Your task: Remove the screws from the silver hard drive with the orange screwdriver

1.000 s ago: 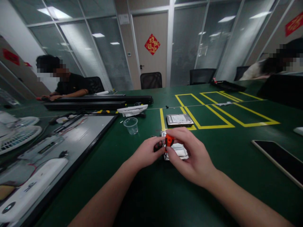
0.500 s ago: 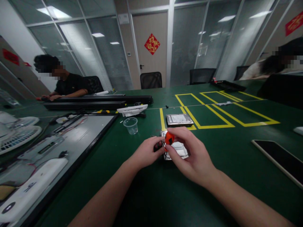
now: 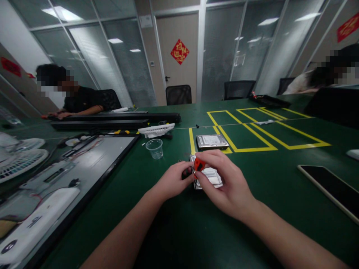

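Observation:
Between the thumb and fingers of my right hand (image 3: 230, 183) is a short orange-and-black screwdriver (image 3: 199, 164), with only its handle plainly visible. My left hand (image 3: 175, 179) is closed in a pinch right beside it, on a small black part (image 3: 187, 172) whose kind I cannot make out. Both sets of fingertips nearly meet. Under them lies a hard drive (image 3: 212, 176) with a white label, partly covered by my hands. Just beyond it a second hard drive (image 3: 212, 141) rests flat on the green table.
A clear plastic cup (image 3: 155, 149) and a white fan part (image 3: 156, 129) stand left of the drives. A large black-framed panel (image 3: 112, 149) with electronics fills the left. At right lies a phone-like dark slab (image 3: 331, 188). Two people sit across the table (image 3: 280, 209).
The orange handle has turned slightly in my right fingers and shifted a little left. My left hand stays almost where it was.

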`<state>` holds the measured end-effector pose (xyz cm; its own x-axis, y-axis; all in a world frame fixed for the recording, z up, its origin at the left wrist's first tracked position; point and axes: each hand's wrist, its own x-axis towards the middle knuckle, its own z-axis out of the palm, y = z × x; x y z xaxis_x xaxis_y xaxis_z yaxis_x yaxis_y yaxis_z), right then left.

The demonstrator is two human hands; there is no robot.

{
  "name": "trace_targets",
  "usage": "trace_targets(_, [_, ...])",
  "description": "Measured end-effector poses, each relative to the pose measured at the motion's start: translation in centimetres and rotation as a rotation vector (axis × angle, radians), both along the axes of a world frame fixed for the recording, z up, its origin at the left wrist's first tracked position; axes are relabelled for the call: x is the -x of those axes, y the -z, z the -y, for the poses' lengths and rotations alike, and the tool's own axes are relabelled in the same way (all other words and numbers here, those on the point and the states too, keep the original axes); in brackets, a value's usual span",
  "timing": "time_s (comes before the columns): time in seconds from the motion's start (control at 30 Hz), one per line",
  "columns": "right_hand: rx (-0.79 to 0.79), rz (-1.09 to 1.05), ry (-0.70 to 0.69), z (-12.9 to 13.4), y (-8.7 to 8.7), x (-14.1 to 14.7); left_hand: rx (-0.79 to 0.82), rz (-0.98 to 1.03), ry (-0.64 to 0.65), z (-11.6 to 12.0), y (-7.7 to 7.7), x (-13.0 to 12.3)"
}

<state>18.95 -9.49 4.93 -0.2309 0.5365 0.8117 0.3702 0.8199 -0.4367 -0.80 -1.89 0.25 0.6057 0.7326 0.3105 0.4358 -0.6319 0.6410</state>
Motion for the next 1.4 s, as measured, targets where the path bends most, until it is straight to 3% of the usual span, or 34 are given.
trace_targets(1.27, [-0.029,-0.002,-0.006,-0.29,0.14,-0.12,-0.013,0.009,0.013,0.03,-0.02,0.05])
trace_targets(1.4, [0.021,-0.018,0.004,-0.14,0.48,-0.03,-0.014,0.007,-0.001,-0.01,0.13,0.07])
